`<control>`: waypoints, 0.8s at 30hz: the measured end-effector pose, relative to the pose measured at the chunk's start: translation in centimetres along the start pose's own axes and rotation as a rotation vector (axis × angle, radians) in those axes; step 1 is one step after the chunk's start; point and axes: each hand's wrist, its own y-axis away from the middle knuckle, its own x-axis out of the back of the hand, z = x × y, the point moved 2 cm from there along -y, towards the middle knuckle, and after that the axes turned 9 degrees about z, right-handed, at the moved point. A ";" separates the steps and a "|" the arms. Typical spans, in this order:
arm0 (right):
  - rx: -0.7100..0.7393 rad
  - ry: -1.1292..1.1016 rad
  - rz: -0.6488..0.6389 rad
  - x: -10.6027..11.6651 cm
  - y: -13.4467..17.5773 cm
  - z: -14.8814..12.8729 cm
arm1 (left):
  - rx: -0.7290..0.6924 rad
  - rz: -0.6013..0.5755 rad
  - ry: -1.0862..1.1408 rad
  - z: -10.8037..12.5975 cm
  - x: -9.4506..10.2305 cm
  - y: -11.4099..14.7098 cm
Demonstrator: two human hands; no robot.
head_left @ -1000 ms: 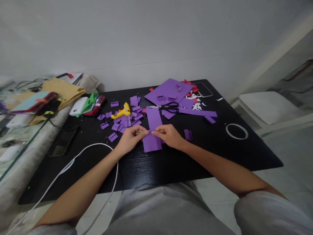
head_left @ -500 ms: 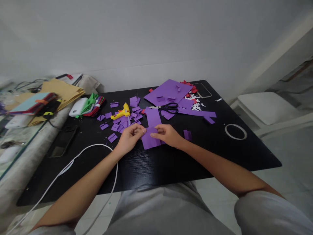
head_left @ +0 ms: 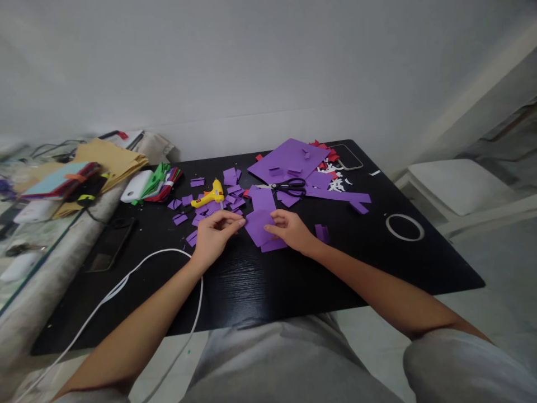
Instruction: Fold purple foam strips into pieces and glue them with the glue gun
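Note:
My right hand (head_left: 290, 230) pinches a small piece of purple paper (head_left: 257, 225) at its right side, thumb on top. Beside the paper's left corner is my left hand (head_left: 218, 230), its thumb and forefinger a little apart and the tips at or just off the edge. Under the held piece lies more purple paper (head_left: 274, 245), partly covered. A purple strip (head_left: 263, 199) stretches away behind it on the black table. Black-handled scissors (head_left: 290, 186) rest across the far end of that strip.
A yellow glue gun (head_left: 210, 195) lies among several small folded purple pieces (head_left: 180, 219) at the left. Behind the scissors are a large purple sheet (head_left: 289, 157) and red and white scraps (head_left: 335, 183). A white cable (head_left: 155, 252) crosses the left side; a tape ring (head_left: 405, 226) lies right.
The held paper has turned, so a corner now points toward my left hand. My left hand has drawn back leftward and loosened from the paper, while the right keeps its pinch.

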 end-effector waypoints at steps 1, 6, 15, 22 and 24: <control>0.000 0.000 -0.005 0.0 0.0 0.1 | 0.005 -0.003 0.005 0.0 0.0 0.0; 0.032 0.008 -0.038 -0.1 0.2 0.1 | 0.040 -0.022 0.050 0.4 0.0 0.0; 0.109 -0.018 -0.124 -0.3 0.3 -0.2 | -0.026 -0.112 0.016 0.1 0.1 -0.1; 0.102 -0.003 -0.152 -0.5 0.3 0.1 | -0.160 -0.093 -0.186 -0.3 0.3 -0.2; 0.104 -0.010 -0.152 -0.4 0.3 0.2 | -0.185 -0.050 -0.142 -0.3 0.3 -0.3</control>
